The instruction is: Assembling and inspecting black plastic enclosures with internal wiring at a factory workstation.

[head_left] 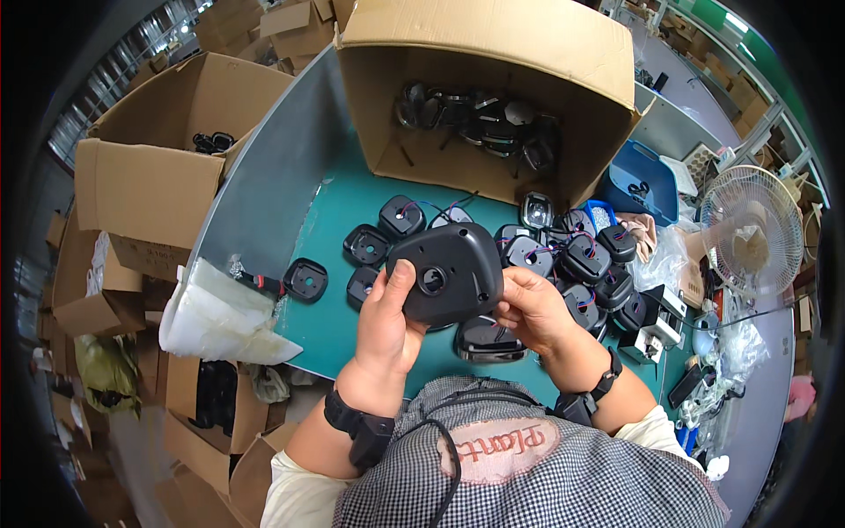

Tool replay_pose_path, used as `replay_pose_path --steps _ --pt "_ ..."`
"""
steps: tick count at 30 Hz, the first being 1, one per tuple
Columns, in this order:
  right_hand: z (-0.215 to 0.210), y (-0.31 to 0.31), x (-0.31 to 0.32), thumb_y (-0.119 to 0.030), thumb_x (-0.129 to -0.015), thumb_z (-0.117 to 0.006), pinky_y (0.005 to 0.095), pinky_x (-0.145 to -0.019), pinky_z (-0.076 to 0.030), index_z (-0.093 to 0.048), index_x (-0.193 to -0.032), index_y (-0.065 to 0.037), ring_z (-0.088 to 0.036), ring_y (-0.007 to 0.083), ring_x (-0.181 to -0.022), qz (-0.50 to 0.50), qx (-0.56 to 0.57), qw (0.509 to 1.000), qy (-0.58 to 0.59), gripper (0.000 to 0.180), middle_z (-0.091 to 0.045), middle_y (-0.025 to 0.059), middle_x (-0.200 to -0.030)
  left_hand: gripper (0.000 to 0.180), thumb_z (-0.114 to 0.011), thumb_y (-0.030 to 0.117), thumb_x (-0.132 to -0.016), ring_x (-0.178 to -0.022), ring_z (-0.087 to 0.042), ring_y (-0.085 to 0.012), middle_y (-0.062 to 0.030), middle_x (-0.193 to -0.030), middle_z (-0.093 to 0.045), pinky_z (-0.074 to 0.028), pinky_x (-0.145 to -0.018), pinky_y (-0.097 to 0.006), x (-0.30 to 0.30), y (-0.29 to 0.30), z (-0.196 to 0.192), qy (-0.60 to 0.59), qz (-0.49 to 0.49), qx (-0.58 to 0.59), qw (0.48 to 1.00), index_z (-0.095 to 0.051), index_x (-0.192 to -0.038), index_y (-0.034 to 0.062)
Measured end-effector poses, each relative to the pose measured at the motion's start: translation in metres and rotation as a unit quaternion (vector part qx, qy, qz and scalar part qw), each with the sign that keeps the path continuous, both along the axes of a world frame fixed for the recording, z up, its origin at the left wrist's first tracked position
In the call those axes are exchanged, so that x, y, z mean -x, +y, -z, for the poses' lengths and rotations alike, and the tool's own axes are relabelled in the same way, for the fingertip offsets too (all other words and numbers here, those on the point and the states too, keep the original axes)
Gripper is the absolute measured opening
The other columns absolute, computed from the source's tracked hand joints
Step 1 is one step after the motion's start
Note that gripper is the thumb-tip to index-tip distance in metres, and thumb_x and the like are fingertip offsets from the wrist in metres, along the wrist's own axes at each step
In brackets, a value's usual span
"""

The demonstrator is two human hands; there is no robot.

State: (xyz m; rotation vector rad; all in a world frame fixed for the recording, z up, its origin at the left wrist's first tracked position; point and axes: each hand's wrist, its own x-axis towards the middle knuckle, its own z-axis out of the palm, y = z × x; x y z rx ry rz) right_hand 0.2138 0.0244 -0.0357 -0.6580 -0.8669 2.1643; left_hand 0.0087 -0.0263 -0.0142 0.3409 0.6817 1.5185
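A black rounded-square plastic housing (462, 264) with a round hole and small screw holes is held up above the green table. My left hand (387, 312) grips its left side, thumb on the face and fingers behind. At its right edge my right hand (532, 308) is closed with thumb and fingers together; whether it pinches the edge or a small part there is hidden. Just below lies a shiny black unit (489, 341). To the right is a heap of black housings (585, 258) with thin red and blue wires. Loose black covers (364, 245) lie to the left.
A large cardboard box (422, 167) on its side at the back holds several dark glossy parts. At the right are a blue basket (647, 167), a fan (751, 231), plastic bags and a small boxed device (651, 339). White foam sheeting (220, 312) hangs over the left edge.
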Motion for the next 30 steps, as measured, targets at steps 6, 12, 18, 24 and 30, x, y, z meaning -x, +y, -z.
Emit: replay_pose_path --steps 6,12,18,24,30 --pt "0.010 -0.008 0.013 -0.016 -0.092 -0.065 0.0205 -0.056 -0.043 -0.065 -0.106 -0.001 -0.054 0.0065 -0.065 0.043 -0.001 0.996 -0.076 0.020 -0.064 0.0041 -0.086 0.034 -0.061 0.020 -0.096 -0.097 -0.065 -0.0195 -0.0079 -0.110 -0.062 -0.057 -0.083 -0.039 -0.011 -0.008 0.020 -0.019 0.076 0.041 0.996 -0.049 -0.123 0.0046" --pt "0.014 -0.003 0.018 -0.009 -0.087 -0.065 0.0295 -0.076 -0.056 -0.062 -0.117 -0.001 -0.066 0.0170 -0.087 0.027 -0.030 0.999 -0.034 0.031 -0.067 0.0101 -0.105 0.056 -0.069 0.011 -0.088 -0.113 -0.057 -0.0219 -0.0103 -0.120 -0.057 -0.054 -0.091 -0.038 -0.012 -0.012 0.017 0.054 0.175 -0.006 0.983 -0.040 -0.135 0.0024" --pt "0.007 -0.008 0.028 -0.010 -0.089 -0.063 0.0291 -0.077 -0.056 -0.062 -0.117 -0.001 -0.066 0.0160 -0.089 0.018 -0.040 0.997 -0.065 0.030 -0.067 0.0087 -0.104 0.055 -0.075 0.021 -0.085 -0.106 -0.062 -0.0211 -0.0106 -0.118 -0.059 -0.055 -0.089 -0.036 -0.018 -0.006 0.030 0.095 0.115 0.061 0.987 -0.045 -0.128 0.0023" --pt "0.009 0.014 0.001 -0.021 -0.092 -0.062 0.0346 -0.090 -0.047 -0.061 -0.116 -0.004 -0.058 0.0202 -0.108 0.204 -0.140 0.949 -0.197 0.029 -0.062 0.0098 -0.113 0.054 -0.077 0.012 -0.081 -0.098 -0.062 -0.0173 -0.0108 -0.111 -0.060 -0.054 -0.086 -0.032 -0.022 0.002 0.026 0.155 0.065 0.022 0.986 -0.047 -0.123 -0.0010" --pt "-0.029 0.005 0.035 -0.021 -0.069 -0.078 0.0462 -0.095 -0.044 -0.070 -0.091 -0.008 -0.056 0.0334 -0.113 0.094 -0.668 0.617 -0.406 0.027 -0.061 0.0118 -0.113 0.062 -0.080 0.009 -0.077 -0.097 -0.060 -0.0143 -0.0093 -0.111 -0.058 -0.054 -0.083 -0.028 -0.027 0.008 0.058 0.259 0.042 0.022 0.965 -0.043 -0.126 0.0002"
